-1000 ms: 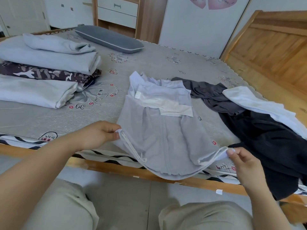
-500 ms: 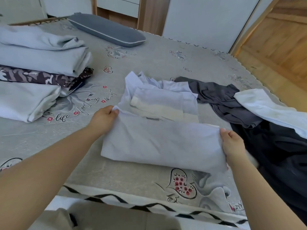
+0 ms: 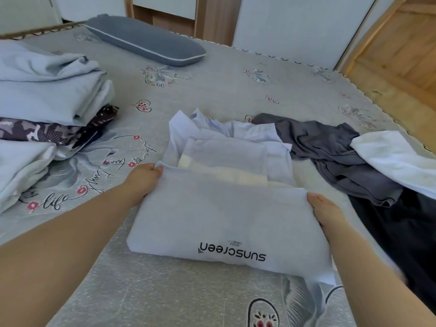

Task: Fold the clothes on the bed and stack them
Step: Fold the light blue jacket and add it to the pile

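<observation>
The folded pale-blue garment [image 3: 224, 223] lies at lower centre of the bed [image 3: 224, 95], long axis running left to right, "sunscreen" print upside down near its front edge. Left hand [image 3: 144, 182] and right hand [image 3: 326, 212] each pinch a back corner. One stack [image 3: 47, 109] sits upper left; three loose garments lie right.

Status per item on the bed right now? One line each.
Light grey "sunscreen" garment: folded flat, held at both far corners.
Left hand: gripping its left corner.
Right hand: gripping its right corner.
Pale blue shirt: crumpled, unfolded.
Dark grey garment: crumpled.
White garment: unfolded.
Stack of folded clothes: folded, piled.
</observation>
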